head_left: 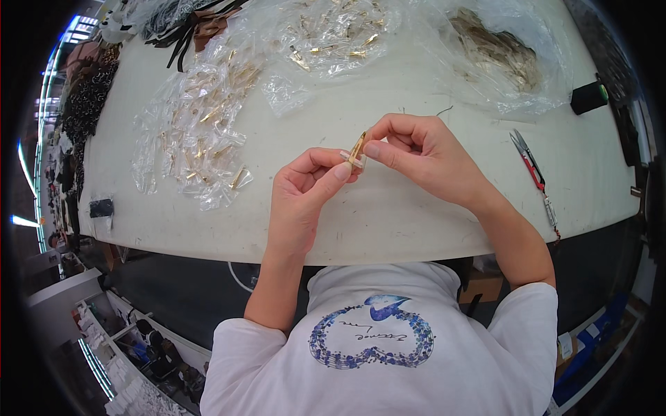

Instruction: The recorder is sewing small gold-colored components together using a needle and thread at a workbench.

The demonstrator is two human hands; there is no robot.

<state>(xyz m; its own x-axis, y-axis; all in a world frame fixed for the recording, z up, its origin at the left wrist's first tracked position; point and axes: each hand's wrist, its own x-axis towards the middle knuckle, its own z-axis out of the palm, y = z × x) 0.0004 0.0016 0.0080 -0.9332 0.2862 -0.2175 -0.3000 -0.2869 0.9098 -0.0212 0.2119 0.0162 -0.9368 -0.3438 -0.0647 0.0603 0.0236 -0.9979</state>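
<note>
Over the middle of the table, a gold metal hair clip (357,146) slants upward between my two hands. My left hand (305,184) pinches its lower end between thumb and fingers, where a small pale crosspiece (352,160) lies across it. The fingertips of my right hand (416,152) are closed at the clip's upper end, thumb against forefinger. Whether anything thin is in that pinch is too small to make out. Left of my hands, many similar gold clips lie in small clear plastic bags (201,149).
More bagged gold clips (340,41) lie at the far middle. A clear bag of brownish strands (496,52) is at the far right, near a black thread spool (589,98). Red-handled scissors (531,163) lie on the right. Dark straps and fabric (208,28) sit at the far left.
</note>
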